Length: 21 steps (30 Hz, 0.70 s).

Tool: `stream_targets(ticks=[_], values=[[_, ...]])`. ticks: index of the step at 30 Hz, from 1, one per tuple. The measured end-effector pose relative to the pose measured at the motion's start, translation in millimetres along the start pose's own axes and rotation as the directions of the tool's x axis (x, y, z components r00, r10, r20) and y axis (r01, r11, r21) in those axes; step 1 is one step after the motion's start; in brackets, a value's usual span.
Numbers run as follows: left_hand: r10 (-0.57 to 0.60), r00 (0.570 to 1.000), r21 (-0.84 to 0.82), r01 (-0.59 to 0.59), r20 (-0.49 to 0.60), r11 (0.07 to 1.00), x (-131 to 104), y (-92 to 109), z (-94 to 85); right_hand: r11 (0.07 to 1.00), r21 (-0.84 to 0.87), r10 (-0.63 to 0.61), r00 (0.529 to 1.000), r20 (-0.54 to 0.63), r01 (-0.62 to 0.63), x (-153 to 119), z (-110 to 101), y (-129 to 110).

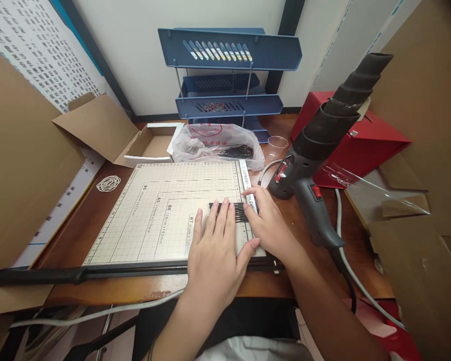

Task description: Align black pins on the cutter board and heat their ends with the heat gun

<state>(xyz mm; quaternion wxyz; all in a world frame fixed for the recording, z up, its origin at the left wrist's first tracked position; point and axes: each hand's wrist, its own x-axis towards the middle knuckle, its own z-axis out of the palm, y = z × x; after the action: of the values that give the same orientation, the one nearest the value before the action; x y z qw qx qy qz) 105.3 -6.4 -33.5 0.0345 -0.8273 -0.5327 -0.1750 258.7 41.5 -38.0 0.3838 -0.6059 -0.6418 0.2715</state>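
Observation:
A row of thin black strands [241, 212], perhaps wires or cords, lies side by side on the gridded board of a paper cutter [128, 220]. Flat over their left part rests my left hand [216, 250], open, its fingers stretched out and its palm covering the board's lower right area. My right hand [270, 225] is at the right ends of the strands, against the cutter's white ruler edge [245, 175]. Its thumb touches the strands and its index finger reaches over the ruler, the two apart. The remaining right fingers are partly hidden. The cutter's black handle [41, 275] lies low along the front edge.
Behind the cutter sit a clear plastic bag [195, 145] with more black strands, an open cardboard box [160, 140] and a clear cup [277, 146]. A heat gun [311, 165] stands at right before a red box [379, 135]. Blue trays [229, 108] rise at the back.

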Motion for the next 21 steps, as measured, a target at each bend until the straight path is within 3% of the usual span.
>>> stream_targets(ticks=[6,21], values=[[-0.002,0.999,-0.006,0.002,0.043,1.000,2.8,-0.9,1.0,1.000,0.005,0.001,1.000,0.015,-0.001,-0.6,-1.9,0.7],[-0.026,1.000,-0.014,0.025,-0.011,1.000,0.3,2.8,0.1,0.999,-0.031,0.020,0.999,0.041,-0.019,-0.9,-6.3,-0.8]])
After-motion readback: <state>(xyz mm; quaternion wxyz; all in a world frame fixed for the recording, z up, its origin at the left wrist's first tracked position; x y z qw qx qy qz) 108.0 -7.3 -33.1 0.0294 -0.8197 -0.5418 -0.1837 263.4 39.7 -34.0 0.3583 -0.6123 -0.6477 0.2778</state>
